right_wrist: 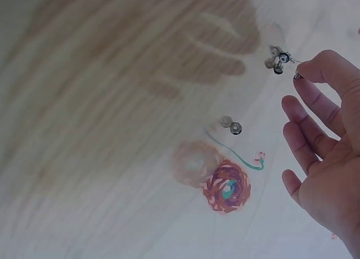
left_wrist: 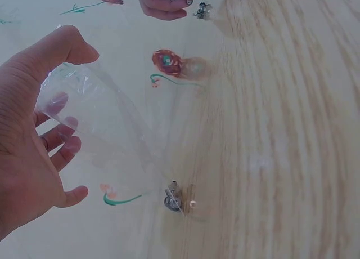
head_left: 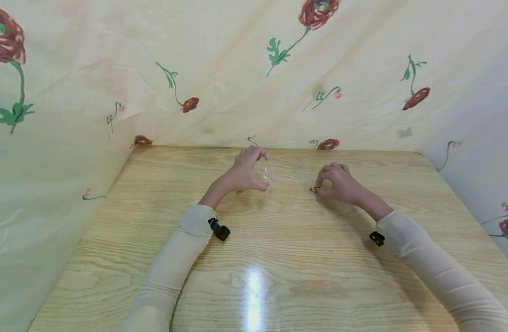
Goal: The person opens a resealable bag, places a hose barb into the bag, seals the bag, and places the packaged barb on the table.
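A pale wood-grained tabletop [head_left: 295,286] fills the room's middle, flower-printed cloth [head_left: 237,46] hanging behind it and down both sides, a bright glare [head_left: 254,299] on the near boards. From over the person's head, the left hand [head_left: 246,171], far out and left of centre, curls its fingers and thumb around a clear plastic bag [head_left: 268,174]; the right hand [head_left: 339,184] works across from it, just beside a metal cluster [head_left: 312,189]. At the left wrist, the bag droops toward loose metal parts [left_wrist: 173,198]; whether inside, I can't tell. Beyond, the right fingers pinch a small round piece [left_wrist: 189,1]. At the right wrist, thumb and forefinger meet near the cluster, and a single ring [right_wrist: 235,128] lies apart on the glossy wood.
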{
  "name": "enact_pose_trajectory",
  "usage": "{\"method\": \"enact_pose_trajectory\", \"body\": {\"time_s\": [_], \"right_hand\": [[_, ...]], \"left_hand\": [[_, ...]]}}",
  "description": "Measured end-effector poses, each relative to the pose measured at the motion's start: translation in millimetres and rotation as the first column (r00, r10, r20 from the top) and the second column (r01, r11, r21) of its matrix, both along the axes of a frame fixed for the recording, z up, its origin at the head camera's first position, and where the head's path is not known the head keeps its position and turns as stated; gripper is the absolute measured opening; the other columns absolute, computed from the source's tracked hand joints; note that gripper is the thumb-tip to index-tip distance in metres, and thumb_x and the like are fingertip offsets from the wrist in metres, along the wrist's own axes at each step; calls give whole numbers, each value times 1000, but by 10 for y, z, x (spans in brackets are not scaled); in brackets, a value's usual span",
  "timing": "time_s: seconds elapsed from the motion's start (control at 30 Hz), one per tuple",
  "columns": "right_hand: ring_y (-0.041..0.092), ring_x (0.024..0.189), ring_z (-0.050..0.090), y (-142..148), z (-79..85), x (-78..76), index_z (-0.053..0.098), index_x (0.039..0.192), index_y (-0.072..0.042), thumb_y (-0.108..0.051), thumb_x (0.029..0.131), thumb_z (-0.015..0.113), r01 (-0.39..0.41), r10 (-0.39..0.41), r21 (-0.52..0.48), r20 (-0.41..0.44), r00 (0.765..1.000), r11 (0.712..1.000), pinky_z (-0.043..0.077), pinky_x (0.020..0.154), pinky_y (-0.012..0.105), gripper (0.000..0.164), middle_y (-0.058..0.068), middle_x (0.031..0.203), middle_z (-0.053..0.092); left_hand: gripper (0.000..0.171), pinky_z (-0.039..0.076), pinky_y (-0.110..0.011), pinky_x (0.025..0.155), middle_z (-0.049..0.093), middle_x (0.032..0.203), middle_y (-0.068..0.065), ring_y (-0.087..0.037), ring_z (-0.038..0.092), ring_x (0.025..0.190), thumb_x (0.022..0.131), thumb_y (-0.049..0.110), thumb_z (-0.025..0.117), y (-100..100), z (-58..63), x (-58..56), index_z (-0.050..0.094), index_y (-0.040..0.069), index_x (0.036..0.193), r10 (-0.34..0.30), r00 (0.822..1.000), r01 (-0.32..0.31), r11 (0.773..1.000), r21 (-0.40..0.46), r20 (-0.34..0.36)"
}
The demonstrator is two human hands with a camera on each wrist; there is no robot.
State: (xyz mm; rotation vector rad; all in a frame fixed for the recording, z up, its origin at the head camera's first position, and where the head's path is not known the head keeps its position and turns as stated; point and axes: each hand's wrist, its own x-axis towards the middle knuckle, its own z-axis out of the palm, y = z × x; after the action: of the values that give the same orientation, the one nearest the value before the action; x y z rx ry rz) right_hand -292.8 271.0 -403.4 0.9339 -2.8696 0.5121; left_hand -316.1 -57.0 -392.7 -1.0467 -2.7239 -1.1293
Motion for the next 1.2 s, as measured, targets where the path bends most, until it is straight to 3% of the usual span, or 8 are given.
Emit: {"method": "enact_pose_trajectory", "body": {"time_s": [0.3, 0.57, 0.83, 1.2], "right_hand": [[31, 93, 49, -54, 26, -39, 70, 81, -11, -4, 83, 73, -21, 20, -39, -32, 999, 999, 25, 97, 62, 7, 12, 99, 69], [34, 100, 52, -158, 50, -53, 70, 83, -14, -5, 83, 74, -31, 28, -65, -52, 998, 997, 26, 101, 67, 10, 11, 101, 68], [31, 97, 50, -271, 74, -63, 68, 80, -16, -4, 83, 74, -63, 50, -133, -100, 994, 989, 26, 99, 65, 13, 8, 98, 68], [33, 106, 53, -420, 142, -34, 69, 81, -15, -3, 83, 74, -77, 52, -207, -126, 991, 975, 25, 103, 67, 13, 10, 100, 69]], "left_hand": [[62, 26, -54, 103, 48, 123, -19, -29, 35, 118, 72, 25, 80, 7, -1, 4, 47, 14, 124, 7, 1000, -7, 1000, -7, 7], [66, 26, -55, 103, 48, 122, -18, -29, 35, 117, 73, 25, 80, 11, -11, -7, 49, 7, 129, 0, 1000, 0, 1000, -3, 3], [65, 27, -53, 101, 46, 117, -7, -28, 35, 117, 72, 25, 80, 19, -26, -14, 48, 10, 127, 9, 1000, -9, 1000, -5, -1], [65, 26, -56, 104, 48, 123, -18, -29, 35, 117, 72, 24, 80, 20, -30, -15, 49, 9, 127, 1, 1000, -1, 1000, -6, -4]]}}
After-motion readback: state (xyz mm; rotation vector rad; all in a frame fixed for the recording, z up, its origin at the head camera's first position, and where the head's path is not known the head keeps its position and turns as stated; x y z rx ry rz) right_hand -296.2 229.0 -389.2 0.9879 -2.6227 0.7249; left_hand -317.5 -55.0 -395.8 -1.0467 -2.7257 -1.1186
